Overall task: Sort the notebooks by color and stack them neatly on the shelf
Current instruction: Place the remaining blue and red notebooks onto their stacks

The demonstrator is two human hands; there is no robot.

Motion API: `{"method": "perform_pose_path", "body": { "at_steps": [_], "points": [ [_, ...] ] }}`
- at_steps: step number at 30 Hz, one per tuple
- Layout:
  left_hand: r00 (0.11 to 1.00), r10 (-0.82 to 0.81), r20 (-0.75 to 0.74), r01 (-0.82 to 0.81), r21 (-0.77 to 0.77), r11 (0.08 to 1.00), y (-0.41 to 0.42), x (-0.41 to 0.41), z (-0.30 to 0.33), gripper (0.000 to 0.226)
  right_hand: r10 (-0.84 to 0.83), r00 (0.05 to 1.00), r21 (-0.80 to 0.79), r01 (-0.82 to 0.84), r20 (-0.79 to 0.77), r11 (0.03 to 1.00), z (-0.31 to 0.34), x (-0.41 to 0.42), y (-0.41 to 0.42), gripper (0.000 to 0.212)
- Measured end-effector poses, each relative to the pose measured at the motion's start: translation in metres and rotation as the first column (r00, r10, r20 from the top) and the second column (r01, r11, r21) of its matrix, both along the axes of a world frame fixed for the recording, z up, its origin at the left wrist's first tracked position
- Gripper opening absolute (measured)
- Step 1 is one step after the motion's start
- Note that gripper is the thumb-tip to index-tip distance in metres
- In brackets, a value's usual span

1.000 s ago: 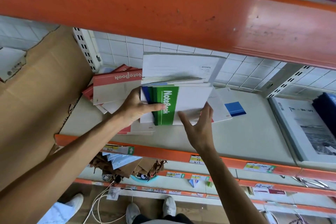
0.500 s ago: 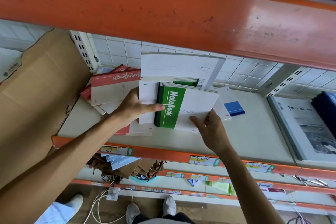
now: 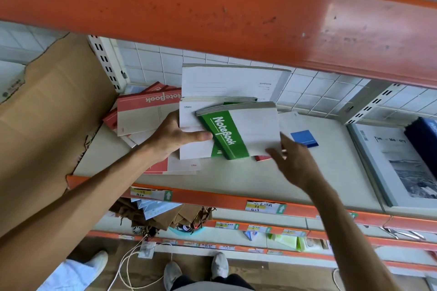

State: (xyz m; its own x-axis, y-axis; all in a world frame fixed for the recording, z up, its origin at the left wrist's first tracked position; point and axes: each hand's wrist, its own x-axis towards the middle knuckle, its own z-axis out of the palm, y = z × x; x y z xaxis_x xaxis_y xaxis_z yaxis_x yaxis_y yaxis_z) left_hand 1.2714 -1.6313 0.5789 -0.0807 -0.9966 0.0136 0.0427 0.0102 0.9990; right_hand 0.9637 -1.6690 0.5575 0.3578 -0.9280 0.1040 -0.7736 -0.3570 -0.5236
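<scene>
The left hand (image 3: 173, 138) grips a bundle of green notebooks (image 3: 227, 134) from the left, thumb laid across the top cover, holding them tilted just above the shelf (image 3: 236, 179). The right hand (image 3: 295, 163) reaches in at their lower right corner, fingers loosely spread; whether it touches the cover I cannot tell. The bundle is already fanned — the top copy sits askew over the ones beneath — so a one-sided grip could let the lower ones slide out onto the red notebooks (image 3: 146, 113) at the left, mixing colours again. The blue notebook (image 3: 303, 137) lies just beside the right hand and could get knocked.
</scene>
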Motion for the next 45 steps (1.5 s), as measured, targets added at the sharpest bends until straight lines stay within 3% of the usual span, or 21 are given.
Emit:
{"method": "perform_pose_path", "body": {
  "at_steps": [3,9,16,20,24,26,30,33,36,42,45],
  "points": [
    [1.000,-0.001,0.017,0.001,-0.023,1.000,0.000,-0.002,0.000,0.053,0.066,0.990,-0.059,-0.073,-0.121,0.996,0.016,-0.008,-0.010,0.028],
    [1.000,-0.022,-0.015,0.022,-0.033,0.999,0.001,-0.005,-0.003,0.041,-0.011,0.996,0.157,-0.004,0.093,0.988,-0.006,0.032,0.006,0.051],
    [0.999,-0.031,-0.005,0.031,-0.038,0.999,0.001,-0.006,0.002,0.036,-0.029,0.984,0.186,-0.004,0.173,0.983,-0.019,0.057,0.022,0.053],
    [0.998,-0.057,-0.020,0.056,-0.054,0.997,0.002,-0.006,0.004,0.044,0.116,0.987,0.064,-0.124,0.116,0.990,-0.009,0.045,0.028,0.053],
    [0.998,-0.042,-0.039,0.040,-0.034,0.999,0.003,-0.005,0.004,0.052,0.155,0.891,0.008,-0.176,0.427,0.984,0.031,0.047,0.022,0.058],
    [0.999,-0.041,-0.031,0.040,-0.014,0.999,0.003,-0.005,0.005,0.055,0.232,0.860,-0.105,-0.207,0.455,0.973,0.048,0.050,0.015,0.046],
    [0.999,-0.055,0.001,0.055,0.008,0.998,0.004,-0.006,0.008,0.055,0.364,0.880,-0.173,-0.324,0.304,0.930,0.077,0.050,-0.002,0.036],
    [0.999,-0.045,0.028,0.044,0.035,0.998,0.004,-0.004,0.008,0.066,0.391,0.920,-0.220,-0.379,0.011,0.899,0.095,0.052,-0.009,0.033],
    [0.999,-0.029,0.034,0.027,0.042,0.999,0.003,-0.004,0.007,0.071,0.360,0.899,-0.335,-0.429,-0.251,0.839,0.107,0.070,-0.006,0.037],
    [0.997,-0.069,0.026,0.069,0.020,0.997,0.004,-0.003,0.004,0.063,0.399,0.796,-0.233,-0.538,-0.455,0.810,0.125,0.107,-0.002,0.038],
    [0.997,-0.079,0.015,0.079,0.028,0.996,0.003,-0.002,0.002,0.067,0.454,0.758,-0.163,-0.579,-0.469,0.799,0.127,0.120,-0.005,0.041]
  ]
}}
